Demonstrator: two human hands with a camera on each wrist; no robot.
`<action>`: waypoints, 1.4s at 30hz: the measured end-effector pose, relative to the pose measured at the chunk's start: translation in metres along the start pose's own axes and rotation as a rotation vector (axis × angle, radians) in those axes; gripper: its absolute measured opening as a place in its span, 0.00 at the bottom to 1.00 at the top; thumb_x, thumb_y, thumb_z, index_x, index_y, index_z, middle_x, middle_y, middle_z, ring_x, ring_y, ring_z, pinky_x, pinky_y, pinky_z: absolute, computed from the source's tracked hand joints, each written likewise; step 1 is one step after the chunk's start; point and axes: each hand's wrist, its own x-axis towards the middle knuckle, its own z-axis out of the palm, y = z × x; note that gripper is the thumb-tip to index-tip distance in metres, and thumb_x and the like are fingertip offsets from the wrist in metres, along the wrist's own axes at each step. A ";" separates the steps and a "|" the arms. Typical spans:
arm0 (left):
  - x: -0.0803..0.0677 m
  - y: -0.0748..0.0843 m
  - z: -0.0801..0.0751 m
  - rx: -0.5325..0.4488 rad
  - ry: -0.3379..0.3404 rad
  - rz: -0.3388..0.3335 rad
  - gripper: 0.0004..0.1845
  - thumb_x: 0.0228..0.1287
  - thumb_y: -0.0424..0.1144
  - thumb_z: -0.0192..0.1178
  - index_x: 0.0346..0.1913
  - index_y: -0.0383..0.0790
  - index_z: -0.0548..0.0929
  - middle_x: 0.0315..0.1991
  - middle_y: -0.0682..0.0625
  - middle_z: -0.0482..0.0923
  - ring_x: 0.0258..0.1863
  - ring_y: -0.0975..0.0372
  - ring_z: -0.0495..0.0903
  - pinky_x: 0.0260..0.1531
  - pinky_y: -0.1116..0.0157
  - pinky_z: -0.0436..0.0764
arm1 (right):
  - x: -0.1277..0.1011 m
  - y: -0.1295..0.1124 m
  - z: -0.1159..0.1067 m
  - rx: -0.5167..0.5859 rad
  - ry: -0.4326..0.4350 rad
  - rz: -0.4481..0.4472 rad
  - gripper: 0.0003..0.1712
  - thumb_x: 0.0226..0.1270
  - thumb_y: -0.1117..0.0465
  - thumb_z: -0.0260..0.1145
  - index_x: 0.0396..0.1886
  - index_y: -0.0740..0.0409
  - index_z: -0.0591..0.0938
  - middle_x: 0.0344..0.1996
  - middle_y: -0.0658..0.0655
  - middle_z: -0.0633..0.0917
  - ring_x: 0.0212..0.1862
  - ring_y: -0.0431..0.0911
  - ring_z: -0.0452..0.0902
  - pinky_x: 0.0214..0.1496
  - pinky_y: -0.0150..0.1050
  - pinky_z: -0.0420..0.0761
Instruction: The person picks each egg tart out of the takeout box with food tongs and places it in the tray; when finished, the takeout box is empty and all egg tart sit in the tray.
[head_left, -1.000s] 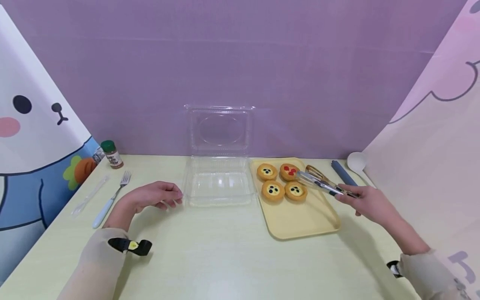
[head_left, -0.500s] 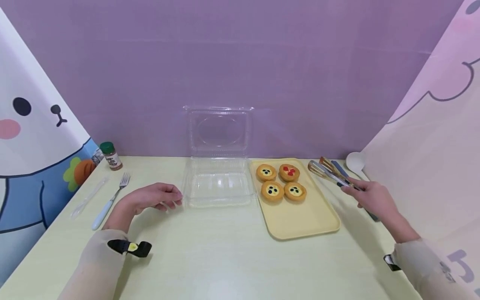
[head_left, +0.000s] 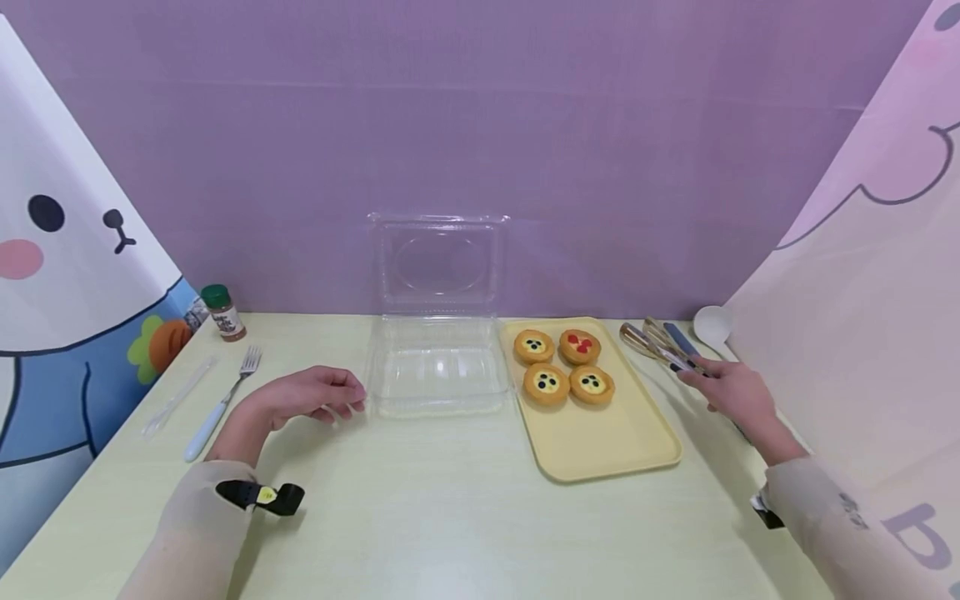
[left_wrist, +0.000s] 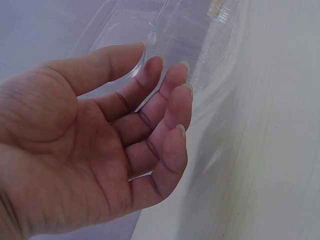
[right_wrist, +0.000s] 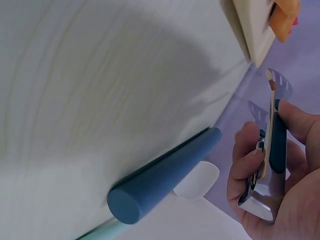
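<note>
While the right hand (head_left: 731, 390) grips a pair of metal tongs (head_left: 660, 346) off to the right of the yellow tray (head_left: 600, 442), none of the four tarts (head_left: 563, 367) has left that tray; they sit in a two-by-two cluster at its far end, three with dark spots and one with red. The right wrist view shows the fingers (right_wrist: 250, 155) curled round the tongs' (right_wrist: 272, 150) handle, with the blades close together and holding nothing. Just beside them lie a dark blue cylinder (right_wrist: 160, 175) and a white spoon (head_left: 711, 323). The left hand (head_left: 311, 392) rests on the table (head_left: 450, 517) at the near left corner of the clear box (head_left: 438, 367), fingers relaxed and loosely bent, holding nothing; whether the fingertips (left_wrist: 175, 80) actually touch the plastic I cannot tell. The box stands open, its lid upright against the purple wall and its base bare.

The step in hand looks like readying the tongs, with no tart gripped yet. The next move probably calls for swinging the tongs left over the tray, letting the blades spread wide enough to straddle one tart, and squeezing gently so the crust holds. The left hand seems well placed to steady the light box.
</note>
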 end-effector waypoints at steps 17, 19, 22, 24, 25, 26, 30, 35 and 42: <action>0.000 0.000 0.000 -0.001 -0.004 0.006 0.21 0.74 0.48 0.57 0.55 0.31 0.77 0.48 0.45 0.82 0.49 0.54 0.81 0.48 0.58 0.79 | 0.008 0.011 0.014 0.029 -0.055 0.034 0.44 0.73 0.37 0.57 0.75 0.65 0.64 0.17 0.53 0.83 0.24 0.45 0.78 0.23 0.40 0.68; 0.000 0.000 0.000 -0.002 -0.002 0.005 0.21 0.74 0.48 0.57 0.55 0.31 0.77 0.48 0.46 0.82 0.49 0.54 0.81 0.48 0.58 0.80 | 0.007 0.010 0.014 0.028 -0.056 0.033 0.44 0.73 0.38 0.57 0.74 0.65 0.64 0.16 0.53 0.82 0.23 0.45 0.77 0.23 0.39 0.67; 0.000 0.000 0.000 -0.003 -0.001 0.005 0.21 0.74 0.47 0.57 0.55 0.31 0.77 0.48 0.46 0.82 0.49 0.54 0.81 0.48 0.58 0.80 | 0.006 0.009 0.014 0.025 -0.057 0.033 0.44 0.73 0.38 0.57 0.74 0.66 0.64 0.15 0.53 0.82 0.23 0.45 0.77 0.23 0.39 0.67; 0.000 0.000 0.000 -0.004 0.001 0.004 0.21 0.74 0.47 0.57 0.55 0.31 0.77 0.48 0.46 0.82 0.49 0.54 0.81 0.48 0.58 0.80 | 0.006 0.009 0.014 0.028 -0.062 0.034 0.44 0.73 0.38 0.57 0.74 0.66 0.64 0.15 0.52 0.81 0.22 0.44 0.76 0.22 0.39 0.66; 0.000 0.000 0.000 -0.004 0.002 0.003 0.21 0.74 0.47 0.57 0.55 0.31 0.77 0.48 0.46 0.82 0.49 0.54 0.81 0.48 0.58 0.80 | 0.006 0.009 0.014 0.028 -0.065 0.032 0.43 0.74 0.39 0.57 0.74 0.66 0.64 0.15 0.52 0.81 0.21 0.44 0.75 0.22 0.39 0.67; 0.000 0.000 0.000 -0.004 0.003 0.003 0.21 0.74 0.47 0.57 0.55 0.31 0.77 0.48 0.46 0.82 0.49 0.54 0.81 0.48 0.58 0.80 | 0.007 0.009 0.014 0.026 -0.067 0.030 0.43 0.74 0.39 0.57 0.74 0.67 0.63 0.14 0.52 0.80 0.21 0.43 0.74 0.22 0.39 0.67; 0.000 0.000 0.000 -0.005 0.005 0.003 0.20 0.74 0.47 0.57 0.55 0.31 0.77 0.47 0.45 0.82 0.48 0.54 0.81 0.48 0.58 0.80 | 0.008 0.011 0.015 0.012 -0.070 0.007 0.43 0.75 0.41 0.57 0.74 0.69 0.63 0.12 0.51 0.79 0.18 0.42 0.72 0.21 0.39 0.68; 0.000 0.000 0.000 -0.006 0.002 0.009 0.20 0.74 0.47 0.57 0.54 0.32 0.78 0.47 0.45 0.82 0.48 0.54 0.81 0.48 0.58 0.80 | 0.009 0.013 0.017 -0.074 -0.028 -0.062 0.39 0.75 0.45 0.57 0.70 0.72 0.67 0.11 0.48 0.74 0.19 0.42 0.71 0.25 0.39 0.68; -0.001 0.000 0.000 -0.005 0.002 0.006 0.21 0.74 0.48 0.57 0.55 0.32 0.77 0.49 0.44 0.82 0.49 0.54 0.81 0.48 0.58 0.80 | 0.010 0.012 0.017 -0.186 -0.011 -0.090 0.36 0.73 0.47 0.60 0.66 0.72 0.72 0.16 0.54 0.76 0.24 0.48 0.69 0.27 0.40 0.67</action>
